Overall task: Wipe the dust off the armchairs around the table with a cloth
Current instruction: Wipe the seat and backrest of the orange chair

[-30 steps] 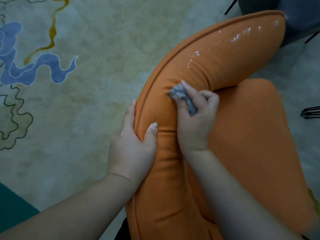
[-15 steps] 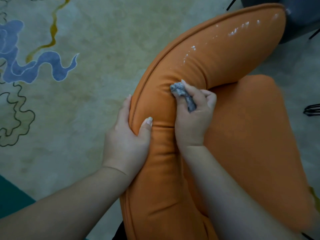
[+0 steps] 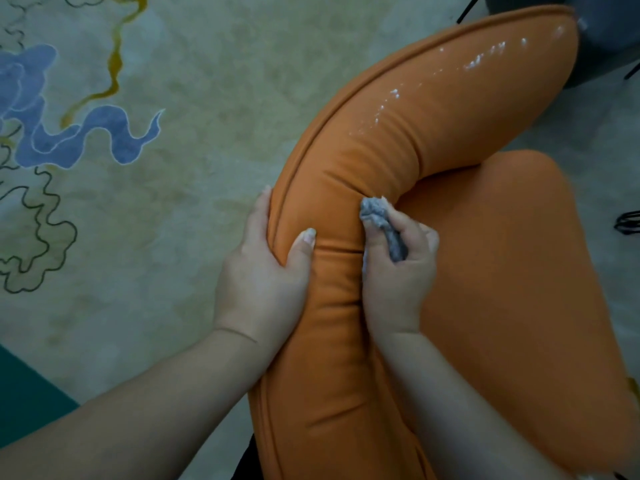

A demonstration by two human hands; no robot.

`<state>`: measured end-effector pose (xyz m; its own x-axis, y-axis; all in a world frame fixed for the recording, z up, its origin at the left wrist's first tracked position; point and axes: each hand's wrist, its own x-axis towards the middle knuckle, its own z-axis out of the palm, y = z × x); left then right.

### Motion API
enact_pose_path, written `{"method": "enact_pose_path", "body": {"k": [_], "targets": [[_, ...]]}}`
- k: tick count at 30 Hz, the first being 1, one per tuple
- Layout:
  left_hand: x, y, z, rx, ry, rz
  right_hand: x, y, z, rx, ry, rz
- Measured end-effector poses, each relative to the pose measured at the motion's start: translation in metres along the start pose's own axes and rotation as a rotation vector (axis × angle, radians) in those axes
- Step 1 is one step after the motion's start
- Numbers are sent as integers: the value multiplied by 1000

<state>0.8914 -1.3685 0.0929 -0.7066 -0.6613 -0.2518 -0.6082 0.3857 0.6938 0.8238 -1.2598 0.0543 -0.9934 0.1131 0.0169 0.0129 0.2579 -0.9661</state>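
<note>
Flanking the orange armchair (image 3: 433, 109): patterned rug (image 3: 173, 98), grey chair (image 3: 609, 36).

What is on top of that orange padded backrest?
White specks dot the backrest's far stretch; the left hand grips its edge. Whatever lies beneath the hand and the right hand's cloth is hidden.

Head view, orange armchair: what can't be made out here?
- Armchair: legs and base hidden under its own cushions; near end cut off by the bottom edge.
- Cloth: mostly hidden inside the right hand, full size unclear.
- Left hand: fingers wrap behind the backrest, tips out of sight.
- Dark grey object: cut off by the top right corner, unidentifiable.
</note>
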Motion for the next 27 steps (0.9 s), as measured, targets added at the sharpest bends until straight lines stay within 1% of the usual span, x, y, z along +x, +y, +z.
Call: {"method": "enact_pose_path", "body": {"k": [5, 9, 11, 13, 16, 18, 21, 23, 25, 27], "targets": [[15, 16, -6, 122, -89, -41, 28, -9, 2, 65, -11, 28], [71, 42, 2, 139, -158, 39, 35, -18, 9, 95, -2, 28], [94, 57, 9, 170, -160, 54, 45, -22, 12, 89, 10, 30], [105, 62, 15, 194, -110, 68, 71, -24, 17, 65, 52, 8], [103, 58, 20, 201, -11, 95, 118, -30, 29, 14, 53, -40], [100, 56, 21, 204, 10, 88, 132, -31, 36, -35, 16, -101], [100, 57, 22, 219, 21, 62, 113, -21, 40, -159, -14, -269], [100, 57, 22, 225, 20, 45, 92, -17, 37, -194, -46, -358], [100, 58, 22, 221, 15, 31, 92, -17, 35, -213, -73, -409], [101, 58, 22, 213, 12, 31, 117, -20, 40, -253, -40, -397]]}}
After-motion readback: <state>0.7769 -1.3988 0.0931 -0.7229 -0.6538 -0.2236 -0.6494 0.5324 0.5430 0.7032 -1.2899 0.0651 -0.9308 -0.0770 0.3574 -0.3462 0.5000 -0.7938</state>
